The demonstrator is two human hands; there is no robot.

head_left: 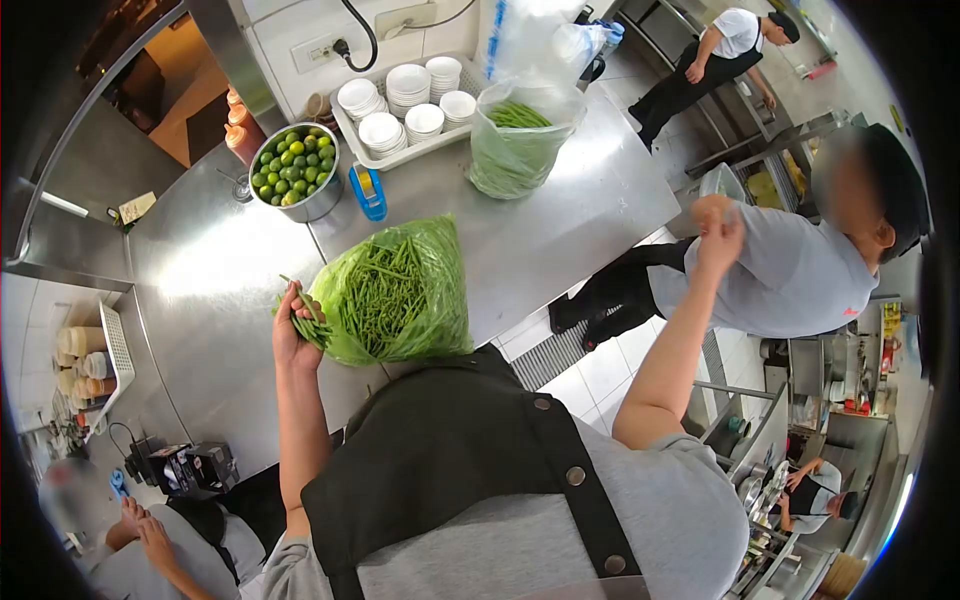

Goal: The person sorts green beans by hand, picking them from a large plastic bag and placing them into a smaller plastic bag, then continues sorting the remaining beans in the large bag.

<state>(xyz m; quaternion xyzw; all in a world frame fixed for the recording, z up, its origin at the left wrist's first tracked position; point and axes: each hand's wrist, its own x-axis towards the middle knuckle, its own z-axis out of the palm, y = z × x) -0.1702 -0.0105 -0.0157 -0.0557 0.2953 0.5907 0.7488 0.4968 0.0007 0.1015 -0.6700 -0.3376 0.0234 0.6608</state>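
My left hand (295, 325) is closed around a small bunch of green beans (313, 322), just beside an open plastic bag (455, 270). Loose green beans (385, 295) fill that bag, which rests on the steel counter near my body. Out to the right, past the counter, my right hand (720, 243) is raised with its fingers curled together. It is close to a co-worker's bent arm; whether it touches the arm or holds anything, I cannot make out.
On the steel counter (215, 350) stand a metal pot (318, 205) of limes, a blue tape dispenser (369, 195), a tray (405, 155) of stacked white cups and a second bag (520, 150) of green beans. Co-workers stand right (790, 260) and lower left (180, 550).
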